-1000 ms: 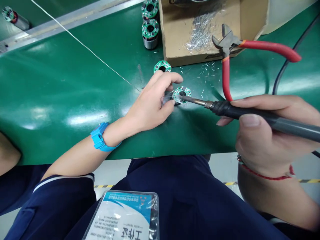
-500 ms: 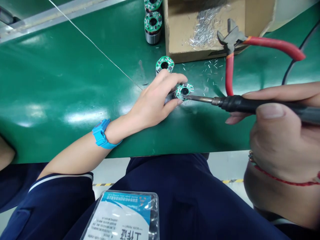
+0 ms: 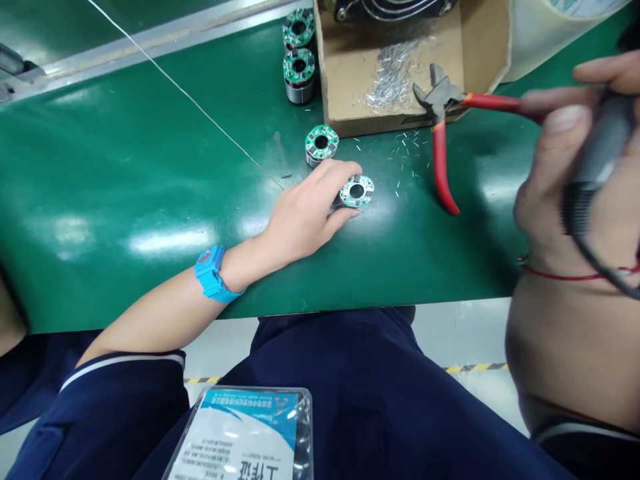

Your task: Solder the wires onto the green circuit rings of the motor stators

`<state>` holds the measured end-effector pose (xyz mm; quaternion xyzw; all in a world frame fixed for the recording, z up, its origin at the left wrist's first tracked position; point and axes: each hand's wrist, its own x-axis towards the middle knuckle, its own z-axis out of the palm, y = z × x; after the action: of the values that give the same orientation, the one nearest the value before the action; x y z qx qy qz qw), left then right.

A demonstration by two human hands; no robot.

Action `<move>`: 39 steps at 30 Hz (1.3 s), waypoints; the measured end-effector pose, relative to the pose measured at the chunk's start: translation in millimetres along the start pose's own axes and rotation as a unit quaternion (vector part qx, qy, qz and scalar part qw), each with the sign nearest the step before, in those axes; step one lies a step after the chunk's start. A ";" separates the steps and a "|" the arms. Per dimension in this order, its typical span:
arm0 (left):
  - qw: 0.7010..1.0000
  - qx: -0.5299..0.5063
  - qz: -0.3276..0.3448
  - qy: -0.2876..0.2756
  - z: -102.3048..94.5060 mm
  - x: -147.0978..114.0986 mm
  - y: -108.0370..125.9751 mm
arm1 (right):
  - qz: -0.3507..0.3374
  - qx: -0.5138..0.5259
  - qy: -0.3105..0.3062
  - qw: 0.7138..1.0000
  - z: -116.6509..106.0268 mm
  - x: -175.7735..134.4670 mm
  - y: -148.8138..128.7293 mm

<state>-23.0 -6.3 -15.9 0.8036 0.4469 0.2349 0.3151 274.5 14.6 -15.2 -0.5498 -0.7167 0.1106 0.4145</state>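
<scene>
My left hand (image 3: 307,210) is closed around a small motor (image 3: 361,193) topped with a ring-shaped green circuit board, thumb and fingers at its sides. Solder wire (image 3: 200,107) stretches from the upper left down to this hand. On the right, my right hand (image 3: 565,160) grips the dark handle of a soldering iron (image 3: 603,147); its cord hangs over the wrist and its tip is hidden. Right behind the held motor stands another motor (image 3: 321,143) with the same kind of board. Red-handled cutting pliers (image 3: 440,133) lie with jaws apart, partly behind my right fingers.
At the back, a cardboard box (image 3: 390,123) holds many clipped metal leads (image 3: 393,73), with a black fan guard (image 3: 395,8) above it. More clippings are scattered before the box. Two further motors (image 3: 299,77) stand left of it. A whitish container (image 3: 545,40) is at back right.
The soldering iron has left the board; my right hand has swung it up and to the right, turning it away. My left hand still holds the motor. The camera view has shifted slightly.
</scene>
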 end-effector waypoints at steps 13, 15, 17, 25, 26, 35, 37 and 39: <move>0.997 -0.077 -0.008 0.026 -5.9 -2.1 12.0 | -0.123 -0.165 -0.092 0.974 -0.1 -36.5 -11.7; 0.997 -0.073 -0.004 0.034 -6.3 -2.4 12.5 | -0.175 -0.123 -0.100 0.972 -1.9 -40.2 -21.3; 0.997 -0.063 -0.008 0.043 -6.7 -2.6 12.5 | -0.203 -0.092 -0.132 0.966 -4.0 -39.7 -28.7; 0.999 -0.022 -0.006 0.048 -7.3 -4.5 7.9 | -0.234 -0.111 -0.224 0.940 -17.0 -27.0 -33.8; 0.999 -0.015 -0.004 0.044 -7.3 -4.8 7.6 | -0.239 -0.113 -0.225 0.938 -18.0 -26.5 -34.0; 0.999 0.022 0.015 0.034 -9.4 -5.5 8.6 | -0.272 -0.111 -0.211 0.932 -14.1 -24.0 -38.3; 0.999 0.023 0.015 0.030 -9.8 -5.8 8.0 | -0.286 -0.122 -0.204 0.928 -14.4 -23.1 -41.1; 0.999 0.023 0.013 0.031 -9.9 -6.0 7.9 | -0.299 -0.131 -0.189 0.926 -15.2 -23.0 -45.0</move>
<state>-28.0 -11.7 -4.0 0.8089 0.4509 0.2536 0.2795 255.2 -26.9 11.2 -0.3285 -0.9209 -0.0118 0.2094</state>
